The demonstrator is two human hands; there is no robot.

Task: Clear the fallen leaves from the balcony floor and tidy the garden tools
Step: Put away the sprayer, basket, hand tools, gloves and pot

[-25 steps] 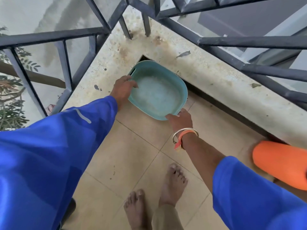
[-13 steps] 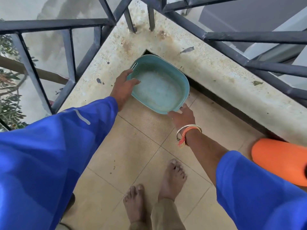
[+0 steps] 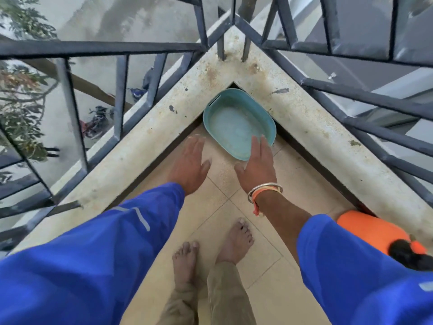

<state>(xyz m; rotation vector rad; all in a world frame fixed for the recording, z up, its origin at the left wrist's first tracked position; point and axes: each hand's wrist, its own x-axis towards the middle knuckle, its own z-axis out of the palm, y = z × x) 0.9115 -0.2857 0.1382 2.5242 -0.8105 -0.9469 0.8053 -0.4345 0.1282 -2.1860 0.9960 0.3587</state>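
Teal oval plastic basin point(image 3: 237, 123), empty, beyond both fingertips: judged light, rigid, smooth. Rim or handle slot recommended for grasping. Left hand point(image 3: 188, 164) and right hand point(image 3: 257, 164) spread, nothing held.

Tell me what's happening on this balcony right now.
A barefoot person in blue sleeves stands over a teal plastic tub tucked into the corner of the tiled floor beneath the railing. The left hand and right hand are open above it, holding nothing. An orange object lies at right.
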